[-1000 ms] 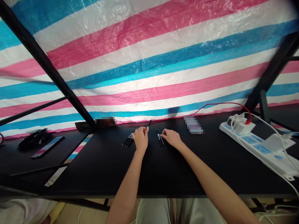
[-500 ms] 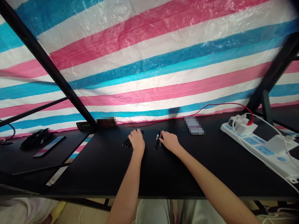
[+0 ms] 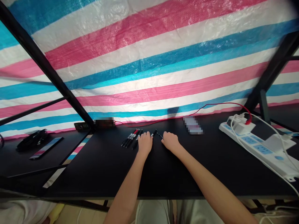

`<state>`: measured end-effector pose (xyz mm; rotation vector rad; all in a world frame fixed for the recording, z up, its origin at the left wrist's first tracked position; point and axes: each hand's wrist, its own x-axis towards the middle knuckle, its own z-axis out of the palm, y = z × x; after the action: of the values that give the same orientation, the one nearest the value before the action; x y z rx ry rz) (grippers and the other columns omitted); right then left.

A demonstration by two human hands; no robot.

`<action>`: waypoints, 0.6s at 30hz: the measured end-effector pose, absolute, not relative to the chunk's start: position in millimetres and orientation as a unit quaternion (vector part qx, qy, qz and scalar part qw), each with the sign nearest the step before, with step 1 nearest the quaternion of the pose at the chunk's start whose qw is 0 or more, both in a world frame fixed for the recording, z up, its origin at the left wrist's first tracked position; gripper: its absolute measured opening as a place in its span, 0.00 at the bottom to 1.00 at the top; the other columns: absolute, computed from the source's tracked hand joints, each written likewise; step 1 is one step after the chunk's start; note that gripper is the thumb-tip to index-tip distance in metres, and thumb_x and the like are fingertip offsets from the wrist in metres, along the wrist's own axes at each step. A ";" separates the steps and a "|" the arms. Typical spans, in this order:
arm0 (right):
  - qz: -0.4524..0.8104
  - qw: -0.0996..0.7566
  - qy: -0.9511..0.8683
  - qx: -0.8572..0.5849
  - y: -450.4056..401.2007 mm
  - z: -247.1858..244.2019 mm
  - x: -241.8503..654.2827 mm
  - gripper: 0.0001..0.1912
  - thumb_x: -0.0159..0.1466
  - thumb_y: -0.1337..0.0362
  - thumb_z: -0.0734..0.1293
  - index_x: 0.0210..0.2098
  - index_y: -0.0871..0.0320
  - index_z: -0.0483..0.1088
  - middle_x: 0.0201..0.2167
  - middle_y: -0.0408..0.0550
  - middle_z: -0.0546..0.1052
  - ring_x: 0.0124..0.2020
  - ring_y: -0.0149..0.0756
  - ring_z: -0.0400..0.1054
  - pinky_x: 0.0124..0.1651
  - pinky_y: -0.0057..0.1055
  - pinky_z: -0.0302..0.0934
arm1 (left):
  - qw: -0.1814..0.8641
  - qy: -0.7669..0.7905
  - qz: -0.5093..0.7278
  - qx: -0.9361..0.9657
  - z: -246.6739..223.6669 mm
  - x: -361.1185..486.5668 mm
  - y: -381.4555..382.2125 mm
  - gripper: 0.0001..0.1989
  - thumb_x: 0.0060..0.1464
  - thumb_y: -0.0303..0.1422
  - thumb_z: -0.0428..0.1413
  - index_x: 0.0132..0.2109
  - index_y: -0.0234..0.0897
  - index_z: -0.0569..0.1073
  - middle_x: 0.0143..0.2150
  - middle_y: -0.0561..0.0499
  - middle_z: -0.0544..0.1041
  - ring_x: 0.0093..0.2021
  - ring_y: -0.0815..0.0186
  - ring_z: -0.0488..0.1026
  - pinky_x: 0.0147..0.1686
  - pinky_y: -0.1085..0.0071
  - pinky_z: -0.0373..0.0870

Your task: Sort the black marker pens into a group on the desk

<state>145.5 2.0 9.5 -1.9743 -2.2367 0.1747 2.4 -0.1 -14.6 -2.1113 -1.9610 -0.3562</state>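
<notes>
Several black pens [image 3: 129, 138] lie side by side and slanted on the black table, one of them with a red part. My left hand [image 3: 145, 143] rests just right of this row, palm down, its fingers curled over a black pen [image 3: 153, 133] whose tip end sticks out past the fingers. Another dark pen [image 3: 159, 135] points up and left from the thumb and fingers of my right hand [image 3: 171, 142], which are closed on it. Most of that pen is hidden under the hand.
A white power strip [image 3: 257, 146] with plugs and cables sits at the right. A blurred phone-like object [image 3: 193, 125] lies behind my right hand. A red cable [image 3: 149, 124] runs along the back. Left of the frame post [image 3: 56, 84] lie a phone [image 3: 46, 148] and a black bundle [image 3: 32, 140].
My left hand has shifted right, off the row of pens, uncovering it, and onto a pen beside my right hand. The pen at my right hand now points up and left.
</notes>
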 end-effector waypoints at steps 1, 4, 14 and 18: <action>0.057 0.071 -0.742 -0.664 1.9 10.2 146.5 0.10 0.58 0.68 0.59 0.39 0.65 0.65 0.36 0.60 0.73 0.39 0.44 0.70 0.36 0.32 0.59 | 0.129 -0.669 -0.124 -0.721 -14.2 1.6 0.1 0.09 0.58 0.36 0.45 0.37 0.36 0.64 0.38 0.46 0.70 0.40 0.61 0.67 0.39 0.66 0.58; 0.051 0.069 -0.740 -0.668 1.6 10.9 148.7 0.11 0.58 0.70 0.59 0.40 0.67 0.65 0.37 0.62 0.73 0.39 0.44 0.70 0.37 0.33 0.59 | 0.141 -0.665 -0.142 -0.720 -12.3 1.8 0.2 0.09 0.59 0.36 0.43 0.36 0.37 0.64 0.36 0.47 0.71 0.38 0.61 0.67 0.37 0.66 0.57; 0.291 0.361 -0.649 -0.603 24.9 7.8 162.9 0.11 0.61 0.59 0.56 0.32 0.59 0.64 0.24 0.48 0.73 0.25 0.34 0.69 0.29 0.28 0.60 | 0.127 -0.626 -0.207 -0.741 2.9 8.7 -5.7 0.10 0.61 0.35 0.40 0.37 0.39 0.64 0.36 0.51 0.71 0.39 0.64 0.65 0.37 0.67 0.53; 0.451 0.542 -0.505 -0.498 36.5 4.1 167.8 0.12 0.58 0.56 0.58 0.31 0.59 0.65 0.27 0.47 0.74 0.25 0.30 0.67 0.24 0.24 0.58 | 0.124 -0.622 -0.207 -0.745 4.0 10.0 -7.2 0.10 0.60 0.35 0.41 0.37 0.40 0.65 0.37 0.51 0.71 0.39 0.64 0.65 0.37 0.67 0.53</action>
<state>167.8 36.5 4.1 -1.1821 -1.2004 1.0702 10.0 -7.2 4.0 -2.1717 -1.8130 -0.6024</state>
